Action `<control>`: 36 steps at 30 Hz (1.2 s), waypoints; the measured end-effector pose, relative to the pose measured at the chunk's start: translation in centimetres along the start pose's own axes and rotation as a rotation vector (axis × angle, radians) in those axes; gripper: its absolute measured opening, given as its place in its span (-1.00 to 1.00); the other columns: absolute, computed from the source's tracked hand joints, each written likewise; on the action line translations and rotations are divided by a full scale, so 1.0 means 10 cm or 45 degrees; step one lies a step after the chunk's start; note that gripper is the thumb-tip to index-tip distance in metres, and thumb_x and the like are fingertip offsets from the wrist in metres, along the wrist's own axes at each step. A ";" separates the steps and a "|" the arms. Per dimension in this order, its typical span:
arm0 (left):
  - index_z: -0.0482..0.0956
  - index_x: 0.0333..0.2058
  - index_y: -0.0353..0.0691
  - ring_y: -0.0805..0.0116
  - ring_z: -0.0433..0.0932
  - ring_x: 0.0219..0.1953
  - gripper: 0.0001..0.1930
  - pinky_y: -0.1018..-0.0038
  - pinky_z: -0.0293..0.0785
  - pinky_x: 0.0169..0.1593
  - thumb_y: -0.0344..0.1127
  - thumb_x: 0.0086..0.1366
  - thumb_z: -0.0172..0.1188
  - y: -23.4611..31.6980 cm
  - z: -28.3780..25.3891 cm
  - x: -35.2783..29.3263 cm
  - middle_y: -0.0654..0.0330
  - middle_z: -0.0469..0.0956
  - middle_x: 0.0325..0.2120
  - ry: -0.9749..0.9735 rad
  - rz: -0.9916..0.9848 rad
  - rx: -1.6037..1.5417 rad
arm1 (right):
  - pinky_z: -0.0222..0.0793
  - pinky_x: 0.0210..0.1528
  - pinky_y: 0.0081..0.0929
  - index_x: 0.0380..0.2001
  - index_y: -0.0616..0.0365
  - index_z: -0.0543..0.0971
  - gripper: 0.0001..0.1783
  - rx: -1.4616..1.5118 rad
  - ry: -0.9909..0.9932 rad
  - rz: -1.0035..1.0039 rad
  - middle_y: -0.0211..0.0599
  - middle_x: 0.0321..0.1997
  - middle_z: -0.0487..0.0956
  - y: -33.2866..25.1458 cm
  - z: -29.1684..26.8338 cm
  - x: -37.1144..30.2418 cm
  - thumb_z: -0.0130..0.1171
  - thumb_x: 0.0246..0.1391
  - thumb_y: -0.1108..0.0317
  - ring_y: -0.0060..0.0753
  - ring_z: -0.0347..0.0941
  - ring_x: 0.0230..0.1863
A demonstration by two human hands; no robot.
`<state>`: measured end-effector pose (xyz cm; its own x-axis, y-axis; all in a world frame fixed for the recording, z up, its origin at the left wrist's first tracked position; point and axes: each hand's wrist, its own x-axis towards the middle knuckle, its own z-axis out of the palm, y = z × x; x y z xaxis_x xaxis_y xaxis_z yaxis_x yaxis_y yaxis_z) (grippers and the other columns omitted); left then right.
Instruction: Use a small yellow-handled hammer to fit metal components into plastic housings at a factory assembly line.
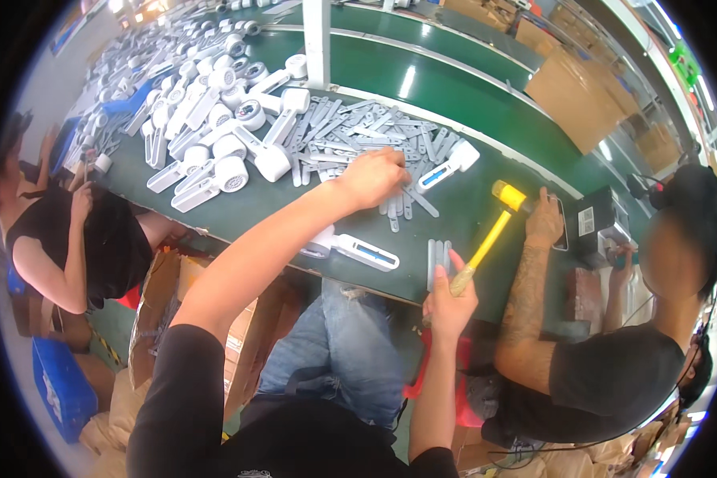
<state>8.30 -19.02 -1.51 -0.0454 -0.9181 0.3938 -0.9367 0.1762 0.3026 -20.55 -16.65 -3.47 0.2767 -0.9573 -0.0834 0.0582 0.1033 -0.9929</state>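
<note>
My left hand point(370, 177) reaches over a pile of flat grey plastic strips point(350, 131), its fingers curled down at the near side of the pile. What its fingertips grip, if anything, is hidden. A mallet with a yellow handle and head point(488, 239) stands tilted up in my right hand point(452, 299), which is wrapped round the handle's lower end. Several grey strips point(438, 259) lie side by side just behind that hand. Between my arms, a white part with a long handle and blue inlay point(366, 252) lies near the table edge; a similar white part point(452, 165) rests right of the pile.
White round-headed parts point(215, 143) are heaped at the left on the green table point(279, 211). A white post point(317, 44) rises behind them. Co-workers sit left point(80, 247) and right point(605, 358), the right one's hand point(543, 219) near the mallet head. An open carton point(243, 350) stands below.
</note>
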 end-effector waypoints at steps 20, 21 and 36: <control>0.69 -0.02 -0.23 0.00 0.63 -0.04 -0.79 0.22 0.56 0.06 -0.34 0.42 0.32 0.78 -0.90 -1.19 0.03 0.67 -0.14 -0.031 -0.314 -0.594 | 0.15 -0.71 -0.63 -0.01 0.37 0.69 -0.75 0.009 -0.331 0.082 -0.33 -0.43 0.64 -0.34 0.41 -0.24 0.34 0.36 0.41 -0.73 0.33 -0.73; 0.69 0.03 -0.21 0.01 0.63 -0.02 -0.71 0.21 0.56 0.08 -0.31 0.37 0.39 0.75 -0.86 -1.24 0.04 0.68 -0.11 0.064 -0.283 -0.536 | 0.15 -0.71 -0.63 -0.01 0.38 0.69 -0.74 -0.038 -0.319 0.074 -0.32 -0.42 0.65 -0.36 0.42 -0.21 0.32 0.37 0.40 -0.73 0.33 -0.72; 0.68 0.01 -0.09 0.05 0.62 0.04 -0.55 0.16 0.53 0.18 -0.30 0.12 0.55 0.50 -0.36 -1.48 0.17 0.68 -0.08 0.365 0.018 -0.169 | 0.30 -0.40 -0.57 -0.05 0.17 0.79 -0.79 -0.622 -0.486 0.068 -0.53 -0.52 0.59 -0.29 0.50 0.05 0.34 0.34 0.34 -0.74 0.40 -0.47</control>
<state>5.49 -3.26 -2.73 0.0590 -0.7808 0.6220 -0.8823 0.2507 0.3984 -15.76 -16.09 -0.23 0.5957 -0.7810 -0.1874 -0.3860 -0.0738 -0.9195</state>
